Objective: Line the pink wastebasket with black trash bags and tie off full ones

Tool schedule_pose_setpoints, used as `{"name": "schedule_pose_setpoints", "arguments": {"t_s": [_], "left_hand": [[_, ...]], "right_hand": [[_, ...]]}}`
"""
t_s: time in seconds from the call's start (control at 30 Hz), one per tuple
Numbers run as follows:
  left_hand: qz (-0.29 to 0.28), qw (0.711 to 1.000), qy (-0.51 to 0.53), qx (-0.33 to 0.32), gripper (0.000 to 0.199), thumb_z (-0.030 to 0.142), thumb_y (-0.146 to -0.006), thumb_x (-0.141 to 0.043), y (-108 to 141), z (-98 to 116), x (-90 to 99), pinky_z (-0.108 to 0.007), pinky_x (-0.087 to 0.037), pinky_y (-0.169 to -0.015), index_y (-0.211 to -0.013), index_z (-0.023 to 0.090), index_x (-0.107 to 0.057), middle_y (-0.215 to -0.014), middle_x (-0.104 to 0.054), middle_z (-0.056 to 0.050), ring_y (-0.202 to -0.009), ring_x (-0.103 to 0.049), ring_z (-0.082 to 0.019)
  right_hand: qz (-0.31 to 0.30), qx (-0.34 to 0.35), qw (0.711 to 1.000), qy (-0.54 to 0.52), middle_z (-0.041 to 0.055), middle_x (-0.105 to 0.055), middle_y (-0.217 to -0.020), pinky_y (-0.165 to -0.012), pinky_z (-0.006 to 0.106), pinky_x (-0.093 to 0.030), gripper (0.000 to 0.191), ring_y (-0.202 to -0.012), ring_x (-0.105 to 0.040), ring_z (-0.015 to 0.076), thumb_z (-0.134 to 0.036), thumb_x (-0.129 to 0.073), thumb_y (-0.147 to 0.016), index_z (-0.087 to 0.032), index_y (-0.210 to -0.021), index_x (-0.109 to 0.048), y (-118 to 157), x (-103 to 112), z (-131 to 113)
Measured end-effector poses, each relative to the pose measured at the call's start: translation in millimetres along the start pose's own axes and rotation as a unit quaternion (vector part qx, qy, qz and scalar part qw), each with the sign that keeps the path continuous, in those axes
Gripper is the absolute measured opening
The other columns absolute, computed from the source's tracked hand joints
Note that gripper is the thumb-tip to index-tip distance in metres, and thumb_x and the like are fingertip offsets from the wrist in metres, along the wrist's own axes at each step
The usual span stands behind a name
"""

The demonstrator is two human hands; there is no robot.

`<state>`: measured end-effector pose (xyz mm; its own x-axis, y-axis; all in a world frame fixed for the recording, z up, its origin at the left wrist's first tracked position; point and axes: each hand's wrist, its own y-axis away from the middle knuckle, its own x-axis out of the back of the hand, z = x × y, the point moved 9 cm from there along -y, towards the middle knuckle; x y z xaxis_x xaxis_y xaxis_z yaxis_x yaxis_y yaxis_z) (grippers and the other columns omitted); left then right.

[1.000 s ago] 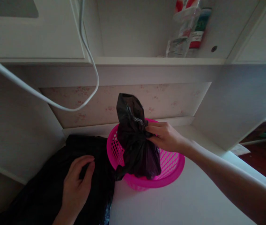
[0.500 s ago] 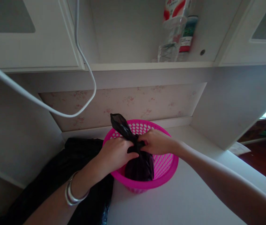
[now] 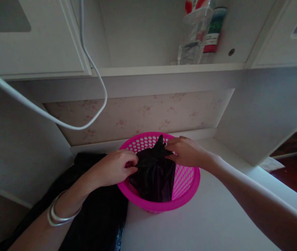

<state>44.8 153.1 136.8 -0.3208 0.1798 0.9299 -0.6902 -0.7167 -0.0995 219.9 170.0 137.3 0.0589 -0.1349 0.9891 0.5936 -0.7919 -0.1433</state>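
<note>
Looks like the bag-top-working stage to me: left hand (image 3: 118, 168) pinched on one side of the small black bag's top (image 3: 153, 183), right hand (image 3: 185, 152) pinched on the other. It's inside the pink basket (image 3: 161, 206), near the worktop's (image 3: 190, 226) back edge (can't tell if it's knotted). Next move probably calls for two firm grips, pulling evenly.

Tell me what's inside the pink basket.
A black plastic bag sits in the pink basket, its top held by the left hand and right hand. Perforated wall shows beside it. The bag covers most of the bottom; anything within the bag can't be seen.
</note>
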Motion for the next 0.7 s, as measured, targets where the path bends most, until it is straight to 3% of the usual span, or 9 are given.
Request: {"name": "schedule_pose_setpoints", "arguments": {"t_s": [0.03,0.13,0.27,0.33,0.53,0.63,0.7], "left_hand": [[0.011,1.000,0.021,0.002,0.011,0.019,-0.090,-0.064,-0.6,3.2,0.2,-0.027,-0.049,-0.079,-0.093,0.022,-0.075,-0.094,-0.077,-0.001,-0.087,-0.070,-0.018],[0.056,0.996,0.066,0.002,0.031,0.029,-0.088,-0.073,-4.3,14.4,-1.1,-0.030,-0.052,-0.091,-0.119,0.023,-0.073,-0.116,-0.079,-0.003,-0.102,-0.072,-0.020],[0.071,0.997,0.028,-0.001,0.009,0.025,-0.093,-0.071,-6.4,18.3,-4.7,-0.031,-0.050,-0.083,-0.095,0.021,-0.079,-0.095,-0.081,-0.002,-0.088,-0.073,-0.020],[0.073,0.997,0.027,-0.001,0.015,0.019,-0.095,-0.066,-3.2,12.4,-1.5,-0.029,-0.047,-0.078,-0.084,0.020,-0.077,-0.085,-0.078,0.000,-0.080,-0.071,-0.017],[0.110,0.993,0.038,0.022,0.013,0.019,-0.095,-0.064,12.9,-12.8,22.2,-0.027,-0.047,-0.076,-0.086,0.020,-0.074,-0.085,-0.075,0.001,-0.080,-0.068,-0.015],[0.136,0.988,0.062,0.038,0.014,0.031,-0.098,-0.063,14.8,-12.8,27.7,-0.027,-0.050,-0.076,-0.094,0.021,-0.072,-0.088,-0.075,0.001,-0.081,-0.069,-0.016],[0.159,0.985,0.067,0.029,0.022,0.040,-0.098,-0.064,13.0,-4.3,27.3,-0.030,-0.053,-0.082,-0.107,0.020,-0.072,-0.100,-0.077,-0.001,-0.090,-0.071,-0.018]], "right_hand": [[0.018,0.023,0.999,-0.019,0.0092,-0.077,-0.103,-0.080,0.033,-0.046,0.012,-0.095,-0.072,0.0245,-0.030,-0.069,-0.094,-0.021,-0.097,-0.077,0.1,3.1,-8.9],[0.073,0.086,0.991,-0.076,0.0076,-0.075,-0.103,-0.084,0.032,-0.047,0.012,-0.096,-0.069,0.0224,-0.029,-0.071,-0.095,-0.020,-0.101,-0.076,0.7,11.8,-29.0],[0.106,0.112,0.981,-0.118,0.0050,-0.073,-0.089,-0.077,0.030,-0.045,0.014,-0.082,-0.066,0.0185,-0.028,-0.069,-0.097,-0.019,-0.089,-0.076,4.8,15.5,-23.5],[0.099,0.114,0.976,-0.154,0.0036,-0.070,-0.082,-0.071,0.028,-0.043,0.023,-0.074,-0.063,0.0158,-0.031,-0.067,-0.100,-0.019,-0.082,-0.075,9.8,13.4,-11.4],[0.113,0.032,0.977,-0.179,0.0021,-0.063,-0.071,-0.064,0.028,-0.043,0.035,-0.066,-0.059,0.0146,-0.035,-0.060,-0.101,-0.019,-0.073,-0.070,23.7,7.0,28.2],[0.162,0.026,0.969,-0.185,0.0074,-0.071,-0.089,-0.077,0.031,-0.050,0.021,-0.082,-0.066,0.0194,-0.035,-0.064,-0.099,-0.019,-0.092,-0.076,24.6,12.1,23.7],[0.189,0.030,0.964,-0.186,0.0109,-0.073,-0.105,-0.086,0.036,-0.052,0.026,-0.097,-0.068,0.0235,-0.038,-0.071,-0.095,-0.019,-0.112,-0.076,22.2,15.1,14.8]]}}
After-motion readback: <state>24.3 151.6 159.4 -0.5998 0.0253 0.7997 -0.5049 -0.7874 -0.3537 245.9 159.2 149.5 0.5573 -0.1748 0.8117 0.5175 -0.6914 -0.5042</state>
